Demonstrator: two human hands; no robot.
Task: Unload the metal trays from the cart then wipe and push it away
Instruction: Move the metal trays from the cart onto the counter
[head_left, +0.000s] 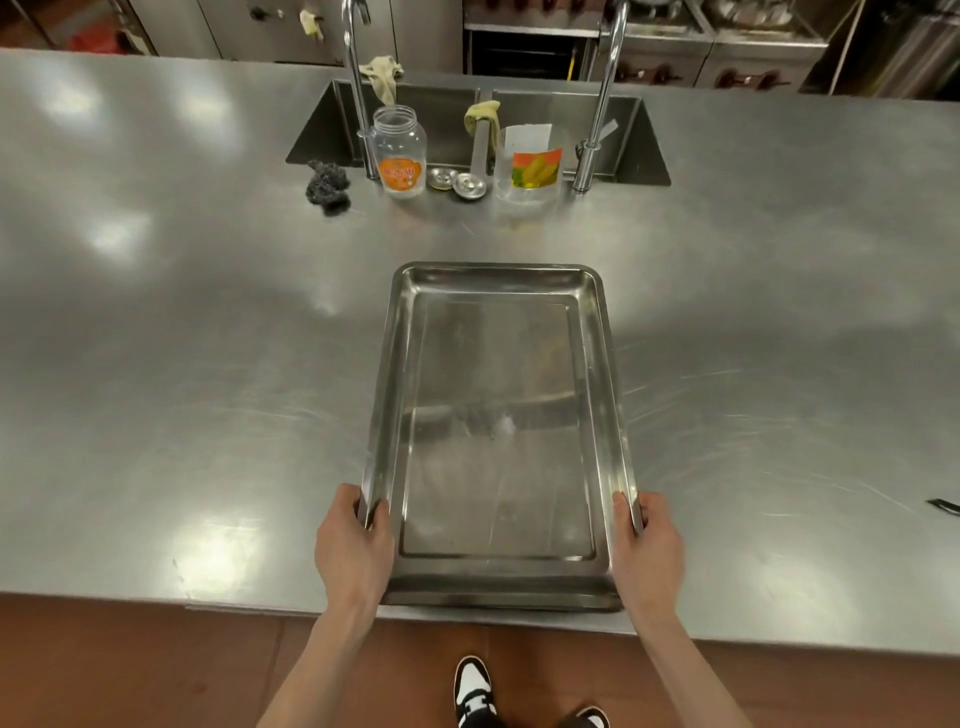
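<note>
Tray (498, 426) on counter (182, 364), before sink (447, 119)

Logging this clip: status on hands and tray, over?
Left hand and right hand grip tray sides. Tray empty, on counter. Nothing blocking.

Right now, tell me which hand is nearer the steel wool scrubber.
Left. The left hand grips the tray's left rim, on the same side as the steel wool scrubber; the right hand grips the opposite rim.

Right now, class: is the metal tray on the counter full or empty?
Empty. The metal tray shows only its bare, shiny bottom, with the left hand and right hand gripping its sides.
</note>
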